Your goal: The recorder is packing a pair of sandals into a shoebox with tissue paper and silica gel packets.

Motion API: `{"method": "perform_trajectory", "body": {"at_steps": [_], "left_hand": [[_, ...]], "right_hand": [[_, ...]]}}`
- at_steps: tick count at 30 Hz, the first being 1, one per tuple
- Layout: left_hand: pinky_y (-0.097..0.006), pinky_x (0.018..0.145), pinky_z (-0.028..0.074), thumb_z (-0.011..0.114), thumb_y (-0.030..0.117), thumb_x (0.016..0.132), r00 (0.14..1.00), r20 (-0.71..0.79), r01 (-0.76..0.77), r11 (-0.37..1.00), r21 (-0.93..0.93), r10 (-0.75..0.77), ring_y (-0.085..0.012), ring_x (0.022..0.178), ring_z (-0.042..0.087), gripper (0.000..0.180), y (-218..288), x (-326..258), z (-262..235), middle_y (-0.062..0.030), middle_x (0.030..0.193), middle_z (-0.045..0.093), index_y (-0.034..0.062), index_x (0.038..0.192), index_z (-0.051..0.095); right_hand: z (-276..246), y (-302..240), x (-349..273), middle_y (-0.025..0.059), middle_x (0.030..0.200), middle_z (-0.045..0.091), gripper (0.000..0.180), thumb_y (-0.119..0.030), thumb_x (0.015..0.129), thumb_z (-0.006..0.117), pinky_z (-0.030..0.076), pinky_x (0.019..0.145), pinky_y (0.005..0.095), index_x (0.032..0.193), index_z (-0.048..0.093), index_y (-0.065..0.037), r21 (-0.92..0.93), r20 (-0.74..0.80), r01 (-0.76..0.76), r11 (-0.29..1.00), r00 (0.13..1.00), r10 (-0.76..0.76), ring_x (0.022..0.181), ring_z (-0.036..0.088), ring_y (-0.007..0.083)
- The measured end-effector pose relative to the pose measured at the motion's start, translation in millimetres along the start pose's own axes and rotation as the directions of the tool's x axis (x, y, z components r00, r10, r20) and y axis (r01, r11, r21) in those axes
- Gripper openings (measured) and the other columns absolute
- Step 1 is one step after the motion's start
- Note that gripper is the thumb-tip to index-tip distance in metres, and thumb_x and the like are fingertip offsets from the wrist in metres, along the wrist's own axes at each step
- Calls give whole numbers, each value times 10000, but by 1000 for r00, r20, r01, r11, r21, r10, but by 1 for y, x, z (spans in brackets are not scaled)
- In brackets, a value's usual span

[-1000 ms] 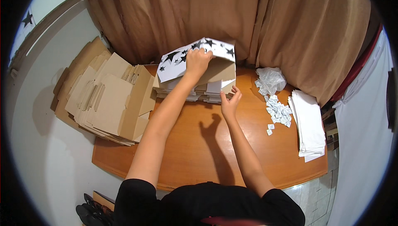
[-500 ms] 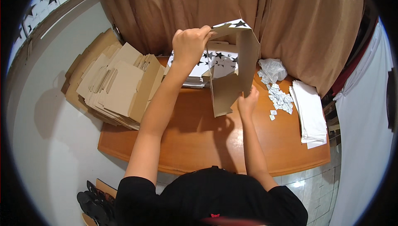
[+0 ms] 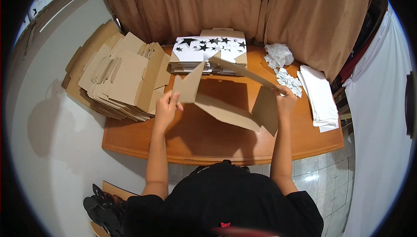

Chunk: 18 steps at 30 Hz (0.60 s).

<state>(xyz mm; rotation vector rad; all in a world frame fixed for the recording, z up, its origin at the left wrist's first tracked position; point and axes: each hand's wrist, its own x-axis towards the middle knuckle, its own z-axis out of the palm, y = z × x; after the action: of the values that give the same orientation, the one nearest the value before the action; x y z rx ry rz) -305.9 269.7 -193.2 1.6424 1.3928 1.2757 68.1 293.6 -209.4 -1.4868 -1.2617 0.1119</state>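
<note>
A brown cardboard box sleeve, open through the middle, is held up over the wooden table. My left hand pinches its left panel near a notched flap. At the opposite end my right hand grips the upper right corner, the fingers closed on the board's edge. The right panel slants down to a point below that hand. Through the opening the tabletop and a dark shadow are seen. Beyond the box lies a stack of white cardboard pieces with black stars.
Flattened brown cartons are piled at the left against the wall. To the right are a clear plastic bag, a heap of small white packets and a stack of white sheets on the wooden table. Brown curtains hang behind.
The box has come down and nearer, turning from upright to lying sideways. My left hand has dropped lower left; my right hand has moved right and slightly up. The starred stack is now uncovered.
</note>
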Motion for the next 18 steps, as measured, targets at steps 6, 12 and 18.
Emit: {"method": "perform_trajectory", "body": {"at_steps": [6, 12, 18], "left_hand": [[-225, 513, 410, 445, 289, 940, 951, 75, 308, 938, -157, -300, -93, 529, 558, 343, -63, -72, -13, -39, 639, 596, -2, 843, 598], [-238, 500, 417, 439, 275, 937, 897, 109, 439, 888, -133, -427, -111, 526, 579, 353, -83, -89, -11, -59, 639, 603, -16, 816, 595], [-320, 531, 427, 516, 246, 879, 879, -3, 460, 846, 269, -477, -203, 559, 591, 267, -78, -72, -8, -113, 683, 619, -2, 844, 607]], "right_hand": [[15, 2, -26, 129, 747, 659, 236, -71, 643, 729, 480, 659, 295, 868, 673, -25, -140, 328, -73, 987, 938, 116, 707, 638, 203], [39, -14, -17, 175, 849, 640, 324, -107, 661, 728, 490, 681, 375, 965, 635, -46, -304, 288, 247, 920, 944, -158, 762, 619, 310], [43, -65, -54, 199, 867, 610, 217, -94, 738, 654, 477, 672, 414, 932, 612, -5, -192, 313, 186, 964, 942, -119, 791, 599, 335]]}}
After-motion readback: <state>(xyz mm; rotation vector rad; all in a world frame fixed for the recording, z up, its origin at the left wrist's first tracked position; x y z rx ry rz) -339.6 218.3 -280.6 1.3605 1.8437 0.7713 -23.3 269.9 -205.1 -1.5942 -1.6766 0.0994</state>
